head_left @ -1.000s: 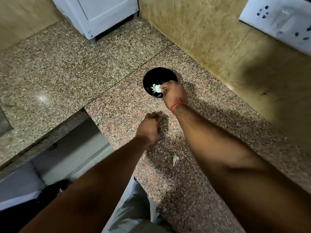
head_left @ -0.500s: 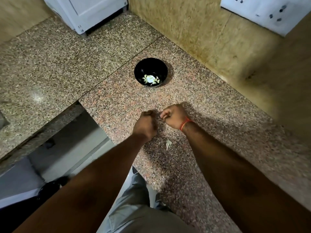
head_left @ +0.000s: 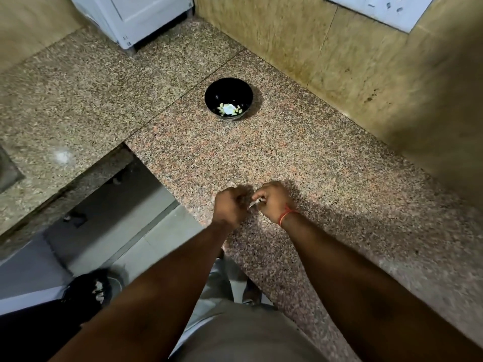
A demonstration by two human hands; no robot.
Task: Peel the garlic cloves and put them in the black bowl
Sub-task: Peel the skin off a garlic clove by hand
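My left hand (head_left: 230,206) and right hand (head_left: 273,202) are close together just above the desk (head_left: 326,163), both with fingers curled. Between them sits a small pale piece, which I take to be a garlic clove (head_left: 254,203) with its skin partly loose; my right hand pinches it at the fingertips. The left hand's fingers are turned away from view, so I cannot tell whether it grips the same clove, holds other cloves, or is simply closed. Step in hand, as I judge it: stripping the skin from this clove. Method note: hold the clove firmly by one end with one hand, catch the loose papery edge with the other thumb and forefinger, and pull along the clove's length rather than across it, so the skin comes off in strips and the flesh is not bruised. Keep the work low over the desk so that a dropped clove stays in reach. A red thread band (head_left: 286,215) sits on my right wrist, clear of the work. The black bowl (head_left: 228,86) stands well apart from my hands, farther back on the desk near the wall, upright, with several peeled cloves (head_left: 228,109) at its bottom. The carry to it should be made only once the clove is fully bare.
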